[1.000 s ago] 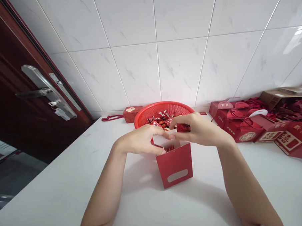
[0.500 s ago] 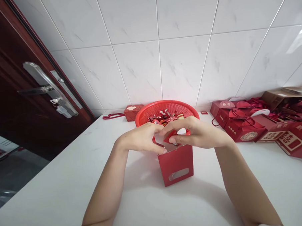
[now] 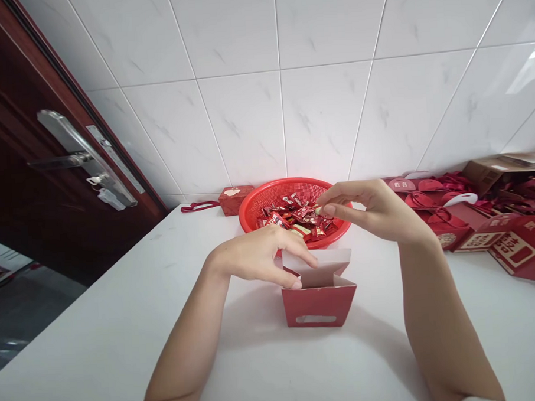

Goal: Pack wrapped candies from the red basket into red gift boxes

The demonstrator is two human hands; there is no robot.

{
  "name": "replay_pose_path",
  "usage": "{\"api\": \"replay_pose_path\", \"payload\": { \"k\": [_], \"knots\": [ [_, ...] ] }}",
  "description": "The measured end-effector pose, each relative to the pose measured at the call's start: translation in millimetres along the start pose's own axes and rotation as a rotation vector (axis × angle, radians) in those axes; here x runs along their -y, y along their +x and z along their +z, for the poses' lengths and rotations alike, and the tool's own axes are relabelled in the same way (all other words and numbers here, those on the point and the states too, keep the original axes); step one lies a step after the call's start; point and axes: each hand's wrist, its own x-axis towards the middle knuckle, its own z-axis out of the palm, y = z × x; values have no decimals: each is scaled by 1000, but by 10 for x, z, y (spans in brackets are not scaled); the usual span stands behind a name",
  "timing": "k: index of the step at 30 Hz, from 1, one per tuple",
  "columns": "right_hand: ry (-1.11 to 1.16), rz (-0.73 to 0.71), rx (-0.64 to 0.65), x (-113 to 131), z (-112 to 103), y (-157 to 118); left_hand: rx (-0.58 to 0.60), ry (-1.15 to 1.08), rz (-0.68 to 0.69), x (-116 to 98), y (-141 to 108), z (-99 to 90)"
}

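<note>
A red paper gift box point(image 3: 320, 307) stands on the table with its top unfolded, showing pale inner walls and a clear slot-shaped window in front. My left hand point(image 3: 263, 257) grips the box's upper left side, its thumb at the front rim and a finger over the opening. Behind it, a red plastic basket point(image 3: 245, 210) holds many small wrapped candies point(image 3: 301, 217). Above the basket's right side hovers my right hand point(image 3: 374, 210), thumb and fingers apart, the fingertips near the candies; no candy shows between them.
A small closed red box point(image 3: 234, 200) with a ribbon lies left of the basket, by the tiled wall. Several red gift boxes point(image 3: 482, 235) and a cardboard box point(image 3: 488, 173) of ribbons crowd the right. A dark door point(image 3: 21, 152) with a handle is at left.
My right hand has lifted from the gift box and moved right and back to the basket. The box has turned slightly and its opening now shows. My left hand stays at the box.
</note>
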Motion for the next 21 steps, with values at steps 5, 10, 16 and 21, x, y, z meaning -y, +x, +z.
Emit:
{"api": "replay_pose_path", "payload": {
  "k": [5, 10, 16, 21],
  "knots": [
    [-42, 48, -91, -274, -11, 102, 106, -64, 63, 22, 21, -16],
    [-76, 225, -49, -649, 170, 303, -31, -210, 111, 142, 55, -86],
    [-450, 501, 94, -1013, 420, 489, -342, -356, 73, 419, 182, -129],
    [-575, 659, 358, -1182, 567, 599, -237, -260, -107, 724, 395, -56]
  ]
}}
